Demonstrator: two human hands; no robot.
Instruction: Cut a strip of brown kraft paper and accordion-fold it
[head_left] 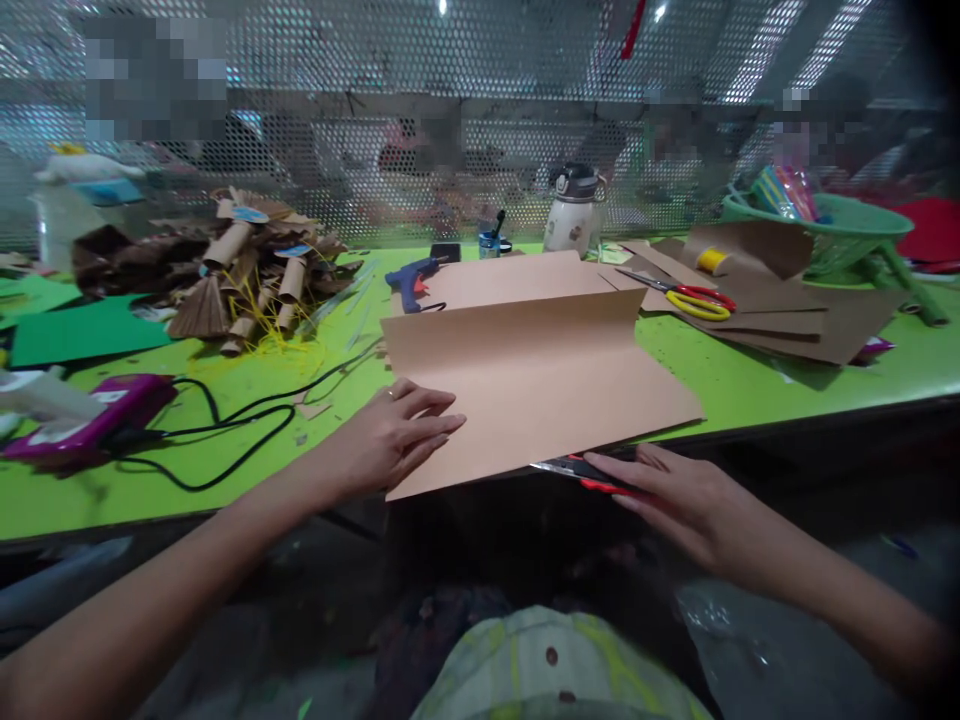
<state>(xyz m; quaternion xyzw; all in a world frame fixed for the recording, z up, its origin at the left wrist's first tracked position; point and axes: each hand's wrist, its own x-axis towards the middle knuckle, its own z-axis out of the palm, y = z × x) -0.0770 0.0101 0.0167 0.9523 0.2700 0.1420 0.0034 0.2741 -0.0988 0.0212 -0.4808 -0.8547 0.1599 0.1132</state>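
A large folded sheet of brown cardboard [540, 370] lies on the green table [225, 460], its near edge hanging over the table's front. My left hand [394, 435] rests flat on the sheet's left near corner, fingers stretched out. My right hand [675, 495] is at the sheet's near edge, fingers closed around a red and black utility knife [581, 470] whose tip lies under the cardboard's edge.
A blue glue gun [411, 280] lies behind the sheet. Red and yellow scissors [694, 300] rest on more brown cardboard [795, 310] at the right. A pile of cardboard rolls [240, 270], black cables [225, 430], a pink device [90, 415], a white bottle [574, 210] and a green basket [825, 225] stand around.
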